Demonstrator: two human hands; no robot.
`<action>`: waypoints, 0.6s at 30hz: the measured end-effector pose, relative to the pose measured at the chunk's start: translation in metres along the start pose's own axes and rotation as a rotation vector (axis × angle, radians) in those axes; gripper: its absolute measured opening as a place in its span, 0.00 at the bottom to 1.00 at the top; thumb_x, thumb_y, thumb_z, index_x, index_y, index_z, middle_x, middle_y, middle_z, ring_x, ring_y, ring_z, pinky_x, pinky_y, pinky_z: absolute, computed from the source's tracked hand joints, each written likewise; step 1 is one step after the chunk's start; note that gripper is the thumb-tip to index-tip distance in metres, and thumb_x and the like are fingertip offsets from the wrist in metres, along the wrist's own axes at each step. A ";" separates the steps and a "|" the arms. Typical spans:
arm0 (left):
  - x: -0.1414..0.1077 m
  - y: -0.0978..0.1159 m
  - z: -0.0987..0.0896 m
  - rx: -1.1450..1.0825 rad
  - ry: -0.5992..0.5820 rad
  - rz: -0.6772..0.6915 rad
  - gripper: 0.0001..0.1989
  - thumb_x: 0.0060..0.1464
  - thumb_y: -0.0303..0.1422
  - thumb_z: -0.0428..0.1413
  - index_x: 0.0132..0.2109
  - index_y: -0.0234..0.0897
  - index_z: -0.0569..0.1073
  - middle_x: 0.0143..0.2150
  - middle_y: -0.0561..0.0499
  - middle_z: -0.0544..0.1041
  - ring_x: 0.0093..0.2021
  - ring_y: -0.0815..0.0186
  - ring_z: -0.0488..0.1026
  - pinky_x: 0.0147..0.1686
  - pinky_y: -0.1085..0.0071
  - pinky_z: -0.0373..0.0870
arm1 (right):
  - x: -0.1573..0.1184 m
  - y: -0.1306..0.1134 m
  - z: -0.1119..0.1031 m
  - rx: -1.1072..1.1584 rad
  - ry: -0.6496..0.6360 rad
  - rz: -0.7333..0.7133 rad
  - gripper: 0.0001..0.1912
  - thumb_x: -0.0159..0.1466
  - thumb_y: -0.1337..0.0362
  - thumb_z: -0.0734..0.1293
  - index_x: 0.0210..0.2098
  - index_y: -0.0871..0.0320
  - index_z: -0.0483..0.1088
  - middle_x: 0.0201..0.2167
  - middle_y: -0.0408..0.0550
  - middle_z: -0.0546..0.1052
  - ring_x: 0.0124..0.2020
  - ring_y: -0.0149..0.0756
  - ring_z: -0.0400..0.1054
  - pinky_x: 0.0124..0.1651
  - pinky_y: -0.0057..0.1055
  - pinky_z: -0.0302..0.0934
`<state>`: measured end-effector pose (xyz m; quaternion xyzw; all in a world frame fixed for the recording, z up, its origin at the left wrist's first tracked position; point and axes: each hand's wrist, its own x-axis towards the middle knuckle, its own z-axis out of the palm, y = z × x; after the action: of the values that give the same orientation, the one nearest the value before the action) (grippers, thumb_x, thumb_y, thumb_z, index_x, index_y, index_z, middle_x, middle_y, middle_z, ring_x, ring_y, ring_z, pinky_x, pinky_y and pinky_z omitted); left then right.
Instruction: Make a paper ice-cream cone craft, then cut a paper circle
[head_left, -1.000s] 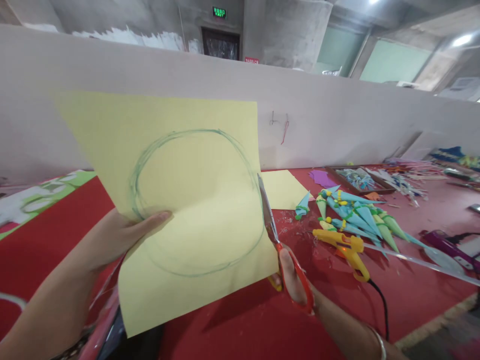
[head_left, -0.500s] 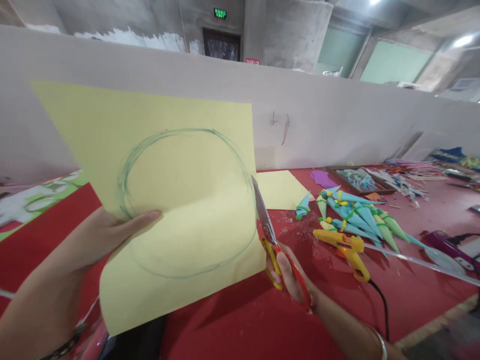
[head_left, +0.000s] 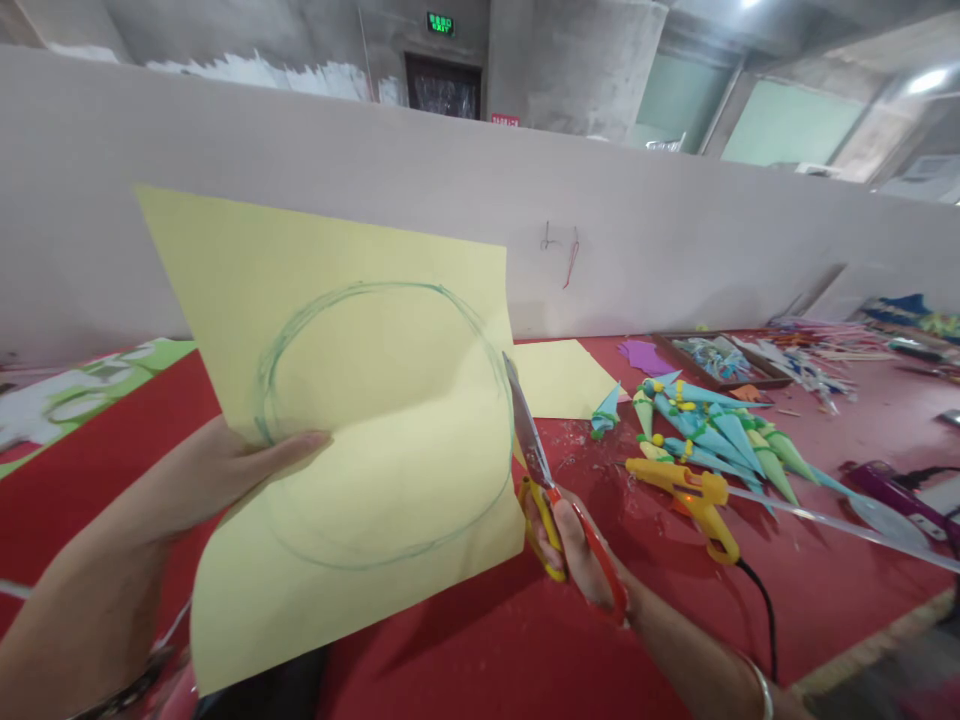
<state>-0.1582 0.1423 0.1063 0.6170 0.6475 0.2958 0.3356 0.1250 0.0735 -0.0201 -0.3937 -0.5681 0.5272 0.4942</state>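
My left hand (head_left: 247, 465) grips a large sheet of yellow paper (head_left: 390, 420) by its left side, thumb on the front and the other fingers hidden behind. A rounded outline in green-blue pencil is drawn on the sheet, which bends along its middle. My right hand (head_left: 574, 545) is wrapped round scissors (head_left: 534, 440) with one red and one yellow handle. Their blades point up at the sheet's right edge, close beside the drawn line. One blade shows in front; whether paper lies between the blades, I cannot tell.
On the red table, a yellow glue gun (head_left: 686, 490) with a black cord lies right of the scissors. Behind it are several blue and green paper cones (head_left: 720, 430). More yellow paper (head_left: 566, 375), purple paper (head_left: 643, 358) and a tray (head_left: 772, 380) sit near the white partition (head_left: 300, 150).
The yellow sheet's upper left part has swung right and down, and my left hand has shifted slightly right with it. The scissors and my right hand have barely moved.
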 end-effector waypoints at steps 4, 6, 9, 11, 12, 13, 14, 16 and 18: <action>-0.001 0.001 0.000 -0.019 -0.005 -0.031 0.23 0.30 0.51 0.58 0.29 0.37 0.75 0.30 0.47 0.80 0.34 0.53 0.77 0.28 0.66 0.76 | -0.001 0.002 -0.001 0.013 0.003 0.032 0.24 0.62 0.43 0.51 0.24 0.56 0.55 0.12 0.33 0.52 0.13 0.23 0.42 0.16 0.24 0.40; 0.000 -0.001 -0.001 -0.034 -0.004 -0.023 0.22 0.31 0.50 0.59 0.30 0.37 0.76 0.30 0.47 0.80 0.34 0.54 0.77 0.29 0.65 0.76 | -0.001 0.001 -0.001 -0.002 0.015 0.046 0.24 0.61 0.42 0.51 0.24 0.56 0.55 0.12 0.33 0.52 0.13 0.23 0.42 0.16 0.24 0.39; 0.000 -0.005 -0.001 -0.046 0.008 -0.019 0.23 0.32 0.48 0.59 0.34 0.38 0.76 0.32 0.47 0.80 0.35 0.55 0.77 0.30 0.66 0.76 | -0.001 -0.001 0.001 -0.004 0.020 0.047 0.25 0.60 0.40 0.51 0.24 0.56 0.54 0.11 0.32 0.51 0.12 0.22 0.41 0.15 0.23 0.39; 0.001 -0.006 -0.001 -0.067 0.005 -0.027 0.24 0.32 0.48 0.60 0.37 0.38 0.76 0.33 0.47 0.80 0.35 0.55 0.77 0.31 0.65 0.76 | -0.001 -0.002 0.001 0.004 0.023 0.036 0.25 0.60 0.40 0.52 0.23 0.56 0.54 0.11 0.32 0.50 0.12 0.22 0.41 0.15 0.23 0.39; 0.001 -0.007 -0.001 -0.079 0.000 -0.031 0.25 0.32 0.48 0.60 0.38 0.38 0.75 0.33 0.47 0.80 0.36 0.55 0.77 0.30 0.65 0.76 | 0.000 -0.003 0.002 0.007 0.024 0.031 0.25 0.59 0.40 0.52 0.23 0.56 0.54 0.11 0.32 0.50 0.12 0.22 0.41 0.15 0.23 0.38; 0.001 -0.006 -0.001 -0.090 -0.003 -0.031 0.25 0.32 0.48 0.60 0.38 0.37 0.75 0.33 0.47 0.80 0.36 0.54 0.77 0.30 0.64 0.76 | 0.000 -0.003 0.002 0.011 0.025 0.025 0.25 0.59 0.40 0.52 0.22 0.56 0.54 0.11 0.32 0.50 0.13 0.22 0.41 0.15 0.23 0.38; 0.000 -0.006 -0.001 -0.092 -0.006 -0.029 0.25 0.32 0.48 0.60 0.37 0.38 0.75 0.34 0.47 0.80 0.36 0.54 0.77 0.29 0.64 0.76 | 0.000 -0.002 0.002 0.017 0.025 0.016 0.25 0.60 0.41 0.52 0.22 0.56 0.53 0.11 0.33 0.50 0.13 0.22 0.41 0.15 0.23 0.38; 0.000 -0.004 -0.001 -0.066 -0.013 -0.026 0.23 0.31 0.49 0.60 0.34 0.37 0.76 0.33 0.46 0.80 0.34 0.54 0.77 0.28 0.64 0.76 | 0.000 0.000 0.000 0.027 0.006 0.002 0.24 0.61 0.42 0.52 0.23 0.56 0.54 0.12 0.33 0.51 0.13 0.23 0.42 0.16 0.23 0.39; -0.001 -0.003 -0.002 -0.045 -0.018 -0.025 0.22 0.30 0.49 0.59 0.30 0.38 0.76 0.31 0.47 0.80 0.33 0.54 0.77 0.27 0.65 0.76 | 0.000 0.003 -0.001 0.035 -0.016 -0.008 0.23 0.61 0.43 0.52 0.26 0.56 0.56 0.15 0.35 0.53 0.15 0.23 0.44 0.17 0.23 0.42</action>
<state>-0.1615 0.1414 0.1050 0.6039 0.6451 0.3006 0.3589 0.1260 0.0741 -0.0228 -0.3785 -0.5642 0.5384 0.4986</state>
